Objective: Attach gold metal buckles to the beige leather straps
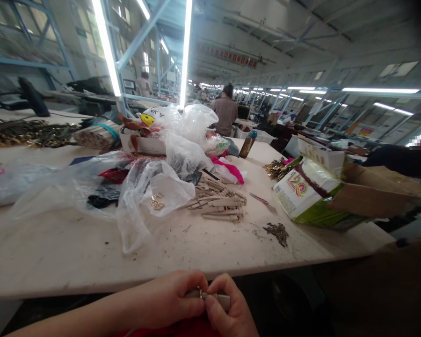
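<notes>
The left hand (177,299) and right hand (234,314) are together pinching a beige strap (224,301) at lower centre, its long axis running left to right, neither hand nearer. Higher up, on the desk (203,250), a crumpled plastic bag (177,186) is carrying gold-coloured rings (157,203); at right, an open carton (308,206) is hiding its contents.

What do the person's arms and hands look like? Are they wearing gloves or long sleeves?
No gloves: the left hand and right hand are both bare. The left forearm has no sleeve over the part that shows, and no watch on the wrist. The right arm is out of the picture, so I can't tell about its sleeve.
</notes>
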### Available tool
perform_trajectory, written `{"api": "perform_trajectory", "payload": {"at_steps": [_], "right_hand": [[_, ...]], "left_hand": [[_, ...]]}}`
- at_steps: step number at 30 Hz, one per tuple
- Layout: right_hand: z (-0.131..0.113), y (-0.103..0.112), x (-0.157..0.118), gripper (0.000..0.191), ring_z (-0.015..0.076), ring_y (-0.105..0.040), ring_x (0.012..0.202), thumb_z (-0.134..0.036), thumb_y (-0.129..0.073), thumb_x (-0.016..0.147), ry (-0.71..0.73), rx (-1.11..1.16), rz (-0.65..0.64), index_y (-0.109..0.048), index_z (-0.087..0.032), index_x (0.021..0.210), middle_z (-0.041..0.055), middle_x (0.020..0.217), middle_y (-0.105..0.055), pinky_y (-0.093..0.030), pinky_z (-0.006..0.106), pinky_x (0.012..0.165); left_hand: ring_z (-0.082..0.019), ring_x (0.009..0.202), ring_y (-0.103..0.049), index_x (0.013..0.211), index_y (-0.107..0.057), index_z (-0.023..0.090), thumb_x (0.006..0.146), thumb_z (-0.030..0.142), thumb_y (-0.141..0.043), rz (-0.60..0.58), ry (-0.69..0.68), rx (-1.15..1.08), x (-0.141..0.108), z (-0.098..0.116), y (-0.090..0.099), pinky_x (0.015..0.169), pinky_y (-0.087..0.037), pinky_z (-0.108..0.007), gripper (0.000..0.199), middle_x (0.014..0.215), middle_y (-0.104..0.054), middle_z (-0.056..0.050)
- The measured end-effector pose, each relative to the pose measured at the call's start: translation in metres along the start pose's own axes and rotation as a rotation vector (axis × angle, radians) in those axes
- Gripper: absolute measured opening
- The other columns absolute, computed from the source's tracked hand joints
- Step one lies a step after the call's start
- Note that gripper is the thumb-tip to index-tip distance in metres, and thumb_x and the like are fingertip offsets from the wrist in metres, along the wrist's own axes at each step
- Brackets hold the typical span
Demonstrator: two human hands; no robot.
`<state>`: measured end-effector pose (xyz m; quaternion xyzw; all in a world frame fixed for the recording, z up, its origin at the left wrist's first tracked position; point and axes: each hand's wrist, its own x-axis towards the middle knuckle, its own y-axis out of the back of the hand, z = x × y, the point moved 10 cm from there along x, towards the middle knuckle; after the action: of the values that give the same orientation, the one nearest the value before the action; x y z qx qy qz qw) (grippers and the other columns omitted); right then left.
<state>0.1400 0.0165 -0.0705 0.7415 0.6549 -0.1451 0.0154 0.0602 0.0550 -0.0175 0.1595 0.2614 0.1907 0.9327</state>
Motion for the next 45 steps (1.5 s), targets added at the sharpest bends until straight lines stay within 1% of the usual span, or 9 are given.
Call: {"api": "perform_trajectory", "payload": {"at_steps": [6, 11, 13, 17, 21, 26, 32, 38, 45], "right_hand": [[0.001, 0.012, -0.014, 0.045, 0.0052, -0.029, 0.046, -0.057, -0.068, 0.062, -0.072, 0.041, 0.096, -0.05, -0.017, 0.072, -0.0062, 0.052, -0.043, -0.02, 0.019, 0.044], [-0.037, 0.147, -0.025, 0.037, 0.0042, -0.021, 0.04, -0.027, -0.073, 0.063, 0.191, 0.394, 0.607, -0.038, -0.019, 0.057, -0.0113, 0.047, -0.026, -0.023, 0.016, 0.035], [-0.043, 0.173, -0.023, 0.027, 0.0043, -0.029, 0.042, -0.025, -0.073, 0.065, 0.22, 0.421, 0.642, -0.046, -0.019, 0.063, -0.0102, 0.05, -0.032, -0.03, 0.014, 0.037], [-0.03, 0.136, 0.003, 0.031, 0.0065, -0.043, 0.05, -0.036, -0.074, 0.067, 0.113, 0.333, 0.447, -0.056, -0.021, 0.088, -0.0054, 0.063, -0.051, -0.039, 0.017, 0.044], [-0.012, 0.102, 0.029, 0.035, 0.0084, -0.044, 0.052, -0.04, -0.073, 0.066, 0.097, 0.215, 0.391, -0.055, -0.02, 0.088, -0.0028, 0.067, -0.055, -0.039, 0.02, 0.046], [0.012, 0.119, 0.049, 0.032, 0.0093, -0.046, 0.054, -0.033, -0.068, 0.065, 0.036, 0.251, 0.4, -0.056, -0.018, 0.09, -0.0003, 0.07, -0.059, -0.04, 0.021, 0.047], [0.019, 0.137, 0.08, 0.029, 0.0107, -0.048, 0.054, -0.018, -0.051, 0.056, 0.078, 0.183, 0.453, -0.057, -0.017, 0.084, 0.0011, 0.073, -0.06, -0.038, 0.023, 0.048], [0.013, 0.137, 0.094, 0.019, 0.0142, -0.047, 0.057, -0.021, -0.051, 0.061, 0.25, -0.082, 0.502, -0.06, -0.018, 0.077, -0.0017, 0.065, -0.056, -0.037, 0.028, 0.057], [0.005, 0.134, 0.087, 0.013, 0.018, -0.052, 0.07, -0.021, -0.047, 0.068, 0.364, -0.225, 0.508, -0.059, -0.02, 0.072, -0.0015, 0.067, -0.056, -0.038, 0.03, 0.071]], "left_hand": [[-0.014, 0.072, -0.049, 0.094, -0.058, 0.023, 0.081, 0.038, -0.048, -0.048, 0.001, 0.04, -0.01, 0.009, -0.002, 0.059, -0.035, -0.021, 0.022, 0.079, -0.057, 0.004], [-0.017, 0.073, -0.051, 0.084, -0.056, 0.017, 0.076, 0.028, -0.044, 0.195, 0.129, 0.059, -0.005, -0.048, 0.037, 0.063, -0.037, -0.025, 0.018, 0.074, -0.055, 0.001], [-0.018, 0.074, -0.054, 0.09, -0.056, 0.017, 0.079, 0.033, -0.043, 0.277, 0.112, 0.142, 0.005, -0.062, 0.051, 0.063, -0.039, -0.026, 0.022, 0.076, -0.058, -0.001], [-0.025, 0.086, -0.059, 0.115, -0.05, 0.022, 0.078, 0.041, -0.055, 0.338, -0.022, 0.395, 0.051, -0.056, 0.058, 0.07, -0.043, -0.031, 0.042, 0.099, -0.064, -0.007], [-0.028, 0.099, -0.056, 0.125, -0.045, 0.024, 0.07, 0.028, -0.066, 0.332, -0.086, 0.521, 0.094, -0.053, 0.052, 0.082, -0.044, -0.034, 0.059, 0.113, -0.06, -0.009], [-0.03, 0.11, -0.051, 0.134, -0.037, 0.023, 0.068, 0.03, -0.068, 0.354, -0.082, 0.637, 0.093, -0.073, 0.064, 0.092, -0.04, -0.037, 0.073, 0.126, -0.05, -0.012], [-0.029, 0.109, -0.052, 0.129, -0.043, 0.016, 0.078, 0.042, -0.06, 0.416, -0.03, 0.707, 0.087, -0.077, 0.105, 0.093, -0.04, -0.036, 0.061, 0.124, -0.053, -0.014], [-0.026, 0.103, -0.054, 0.107, -0.059, 0.018, 0.086, 0.03, -0.051, 0.515, 0.02, 0.761, 0.137, -0.05, 0.13, 0.09, -0.04, -0.037, 0.026, 0.111, -0.06, -0.011], [-0.024, 0.101, -0.054, 0.098, -0.059, 0.013, 0.086, 0.035, -0.054, 0.598, 0.092, 0.741, 0.167, -0.051, 0.129, 0.091, -0.039, -0.046, 0.025, 0.103, -0.061, -0.01]]}}
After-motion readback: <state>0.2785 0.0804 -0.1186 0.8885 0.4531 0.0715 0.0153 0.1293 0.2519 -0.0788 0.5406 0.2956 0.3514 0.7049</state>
